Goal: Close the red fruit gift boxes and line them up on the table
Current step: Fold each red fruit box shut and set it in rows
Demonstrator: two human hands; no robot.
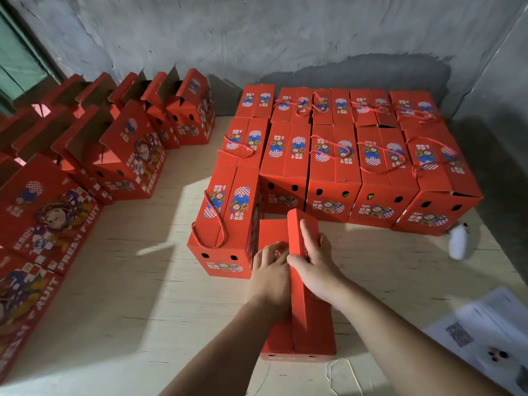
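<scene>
Two hands work on one red box (297, 332) near the front of the table (128, 281). Its left flap (273, 232) lies flat. Its right flap (300, 230) stands up on edge. The left hand (270, 270) lies on the flat flap with fingers spread and straight. The right hand (314, 264) grips the standing flap, fingers curled over one side and thumb on the other.

Eleven closed boxes (337, 155) sit in a block behind it: five in the back row by the wall (285, 38), five in the middle, and one in front on the left (225, 230), just beside the box in hand. Most have red rope handles lying on top.

Many open boxes (128, 155) stand in two rows along the left edge, flaps up. I cannot count them all. Their sides say "FRESH FRUIT" (73, 250) in white, beside a cartoon child. The closed lids carry blue and white check pictures with small writing I cannot read.

One white thing (460, 241) lies by the right corner of the block. A sheet of paper (485, 330) with a square code lies at the front right edge. Bare table runs between the left rows and the block, and on to the front edge.
</scene>
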